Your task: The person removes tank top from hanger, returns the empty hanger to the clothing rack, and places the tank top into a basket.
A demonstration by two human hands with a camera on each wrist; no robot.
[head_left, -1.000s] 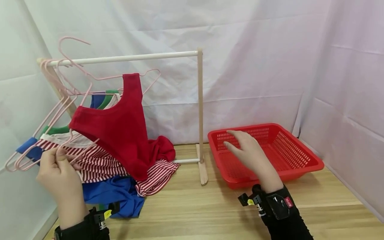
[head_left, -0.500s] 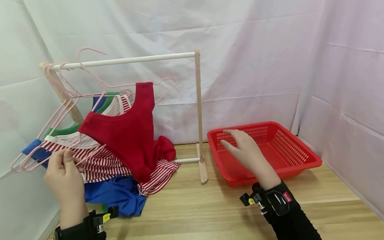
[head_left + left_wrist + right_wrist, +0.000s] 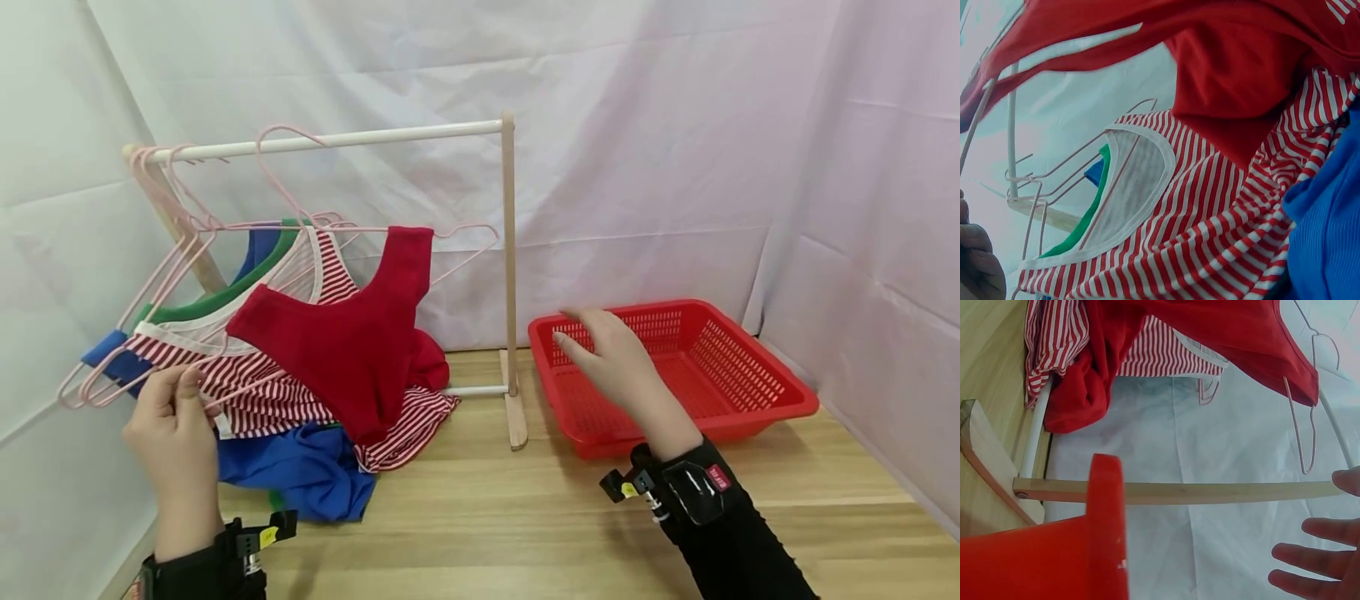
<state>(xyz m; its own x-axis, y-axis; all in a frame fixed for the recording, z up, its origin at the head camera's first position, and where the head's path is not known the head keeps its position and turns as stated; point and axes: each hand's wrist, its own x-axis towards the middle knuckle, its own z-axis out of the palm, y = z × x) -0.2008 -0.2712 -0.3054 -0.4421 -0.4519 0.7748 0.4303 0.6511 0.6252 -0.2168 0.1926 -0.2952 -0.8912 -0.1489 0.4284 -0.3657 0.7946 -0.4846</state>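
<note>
My left hand [image 3: 174,437] pinches the hanger [image 3: 360,229] with the red top [image 3: 337,333], toward the left edge of the table [image 3: 480,500]; right hand [image 3: 611,358] is relaxed, empty. I'd check the hook's seated before letting go.

Creased white fabric sheets [image 3: 637,167], tinged pinkish at right, hang behind and on both sides of a pale wood-grain tabletop [image 3: 480,517].
</note>
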